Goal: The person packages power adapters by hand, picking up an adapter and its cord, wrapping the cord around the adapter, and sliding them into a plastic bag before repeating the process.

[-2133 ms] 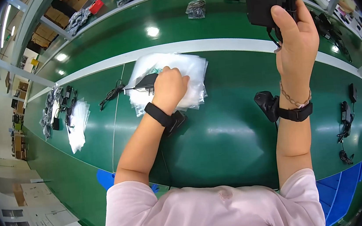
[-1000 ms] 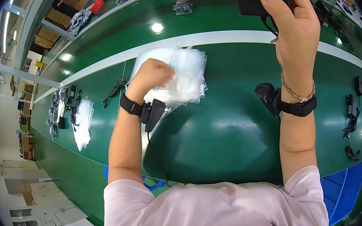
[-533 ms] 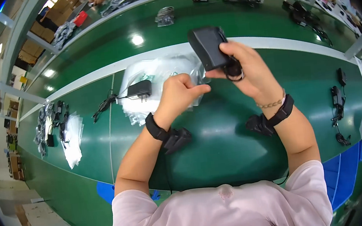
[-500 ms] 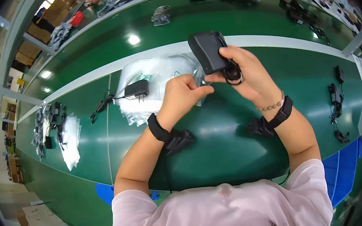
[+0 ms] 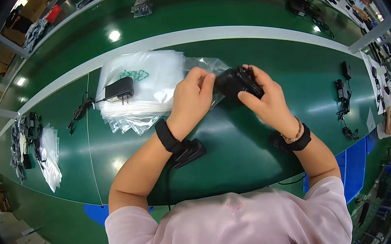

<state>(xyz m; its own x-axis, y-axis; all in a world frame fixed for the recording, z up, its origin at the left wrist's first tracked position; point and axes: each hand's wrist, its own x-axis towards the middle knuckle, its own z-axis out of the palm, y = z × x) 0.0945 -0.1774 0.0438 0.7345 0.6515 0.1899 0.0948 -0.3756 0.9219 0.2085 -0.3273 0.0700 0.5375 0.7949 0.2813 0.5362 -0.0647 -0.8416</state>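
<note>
Black adapter (image 5: pixel 232 83), its cord bundled against it, is in front of the person standing near me, raised above a long green table (image 5: pixel 237 158). On that table, left of the adapter, lies a broad stack of clear bags (image 5: pixel 159 68) with a green mark on the top one. Farther left is a row of dark cords (image 5: pixel 18 145), and just beside it a pile of narrow white bags (image 5: pixel 51 161). Near the table's right end, small black adapters (image 5: pixel 341 91) and their cords lie in a line. A loose clear bag (image 5: pixel 207 63) spreads behind the person's fingers. The left hand (image 5: pixel 189 99) is pinched narrow on this bag, its fingertips near the black adapter; I cannot tell whether the adapter is inside the bag. The right hand (image 5: pixel 272 104) is wrapped around the adapter and cord. A second adapter (image 5: pixel 119 88), prongs toward the person, rests on the stack. Smallest is a thin bracelet (image 5: pixel 296 130) on the right wrist.
</note>
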